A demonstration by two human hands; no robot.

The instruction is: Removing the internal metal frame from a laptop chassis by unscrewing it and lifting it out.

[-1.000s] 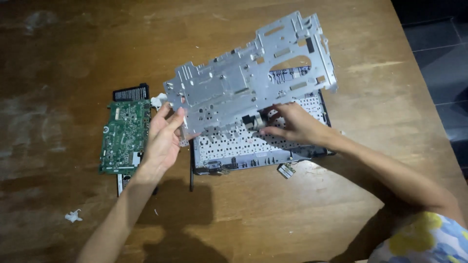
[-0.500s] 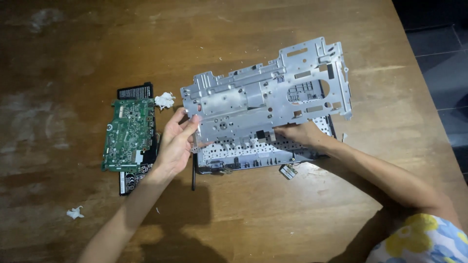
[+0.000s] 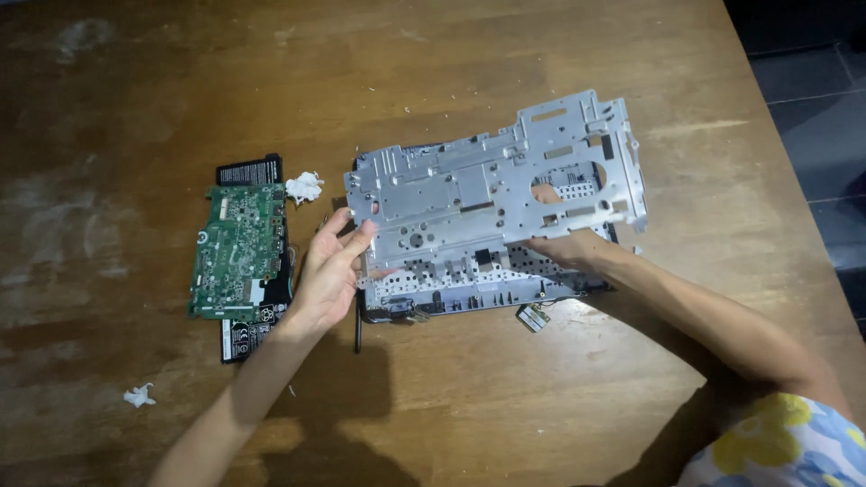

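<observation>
A large silver metal frame plate [image 3: 469,194] with many cut-outs hovers over a laptop keyboard panel [image 3: 469,280] that lies on the wooden table [image 3: 505,397]. My right hand [image 3: 568,245] grips the plate's near edge, fingers reaching under it. My left hand [image 3: 329,271] is at the plate's left near corner, fingers spread and touching its edge. The plate covers most of the panel; only the panel's near strip shows.
A green circuit board [image 3: 236,248] rests on a black battery pack [image 3: 248,171] to the left. White paper scraps lie near the battery [image 3: 304,187] and at the near left [image 3: 139,395]. A small card [image 3: 533,317] and a thin dark tool [image 3: 357,325] lie near the panel.
The metal plate has swung down from a steep tilt to nearly level and shifted right over the panel. My left hand loosened to spread fingers at its corner.
</observation>
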